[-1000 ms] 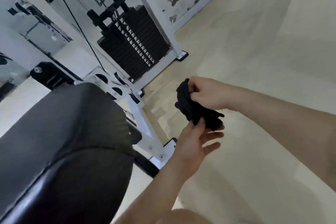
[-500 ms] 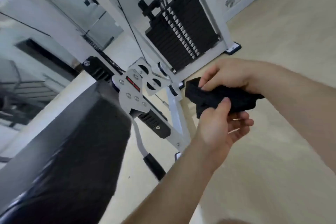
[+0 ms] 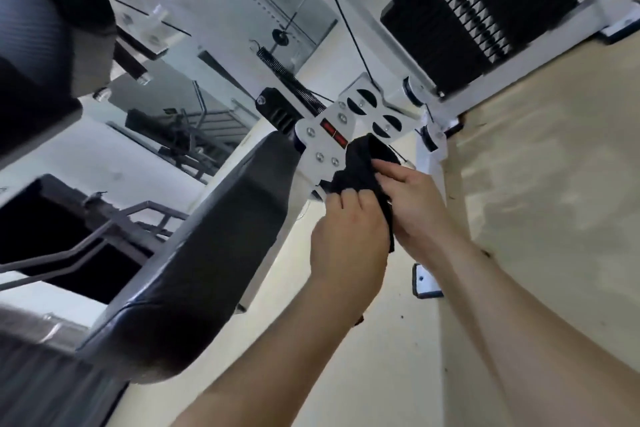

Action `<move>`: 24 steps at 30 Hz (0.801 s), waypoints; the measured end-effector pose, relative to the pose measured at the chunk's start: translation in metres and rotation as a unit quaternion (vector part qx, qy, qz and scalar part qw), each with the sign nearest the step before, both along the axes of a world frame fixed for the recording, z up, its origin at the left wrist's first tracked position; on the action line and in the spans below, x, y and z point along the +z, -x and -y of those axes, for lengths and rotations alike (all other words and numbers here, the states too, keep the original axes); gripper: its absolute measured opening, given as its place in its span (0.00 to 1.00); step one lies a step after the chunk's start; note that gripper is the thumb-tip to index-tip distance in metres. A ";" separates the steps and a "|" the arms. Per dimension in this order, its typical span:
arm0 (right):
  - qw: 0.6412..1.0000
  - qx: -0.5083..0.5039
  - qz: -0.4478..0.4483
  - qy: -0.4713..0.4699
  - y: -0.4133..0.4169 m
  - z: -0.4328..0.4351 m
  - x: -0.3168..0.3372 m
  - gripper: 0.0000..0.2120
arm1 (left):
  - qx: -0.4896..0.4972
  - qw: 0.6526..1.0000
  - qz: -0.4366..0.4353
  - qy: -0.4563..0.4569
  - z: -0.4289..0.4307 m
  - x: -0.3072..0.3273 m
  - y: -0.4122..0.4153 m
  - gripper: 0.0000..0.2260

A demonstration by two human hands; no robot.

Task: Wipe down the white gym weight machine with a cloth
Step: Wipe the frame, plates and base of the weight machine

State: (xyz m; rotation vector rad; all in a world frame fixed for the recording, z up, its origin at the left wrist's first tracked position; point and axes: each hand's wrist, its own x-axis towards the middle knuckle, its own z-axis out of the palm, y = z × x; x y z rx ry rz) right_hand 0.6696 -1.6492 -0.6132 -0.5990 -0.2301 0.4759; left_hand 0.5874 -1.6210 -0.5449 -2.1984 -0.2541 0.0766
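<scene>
A black cloth (image 3: 362, 166) is bunched between both my hands, its top edge against the white bracket plate (image 3: 327, 144) of the white gym weight machine. My left hand (image 3: 349, 232) grips the cloth's lower left part with curled fingers. My right hand (image 3: 412, 199) holds the cloth from the right, fingers wrapped over it. The bracket carries bolts, red labels and dark cut-outs. Behind it stands the black weight stack (image 3: 460, 10) in its white frame.
A black padded seat (image 3: 207, 253) lies left of my hands, with another black pad (image 3: 45, 17) at the top left. A black cable (image 3: 343, 10) and a spring (image 3: 287, 76) run up from the bracket. Beige floor (image 3: 536, 184) spreads to the right. A white foot plate (image 3: 424, 281) sits below my right forearm.
Both hands have carried the cloth forward and left, from open air over the floor up to the white bracket plate. The view has tilted closer to the machine.
</scene>
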 end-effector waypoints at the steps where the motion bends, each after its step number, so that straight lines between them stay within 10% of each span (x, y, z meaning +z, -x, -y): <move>1: 1.000 0.009 -0.014 -0.023 -0.003 0.001 0.003 0.15 | 0.016 1.000 -0.012 -0.016 0.009 0.003 -0.014 0.17; 6: 0.992 0.062 -0.075 -0.084 -0.023 0.011 -0.003 0.12 | 0.172 0.976 -0.132 -0.035 0.042 0.018 -0.097 0.17; 12: 0.997 0.048 0.045 -0.047 -0.034 0.001 0.022 0.17 | 0.111 0.942 -0.287 -0.131 0.016 0.090 -0.125 0.10; 18: 0.984 -0.043 0.161 0.068 -0.029 -0.044 0.040 0.26 | 0.070 0.994 -0.064 0.052 -0.075 0.132 -0.118 0.19; 24: 0.902 -0.177 0.312 0.241 -0.028 -0.100 0.021 0.24 | 0.088 0.963 0.043 0.251 -0.107 0.128 -0.139 0.19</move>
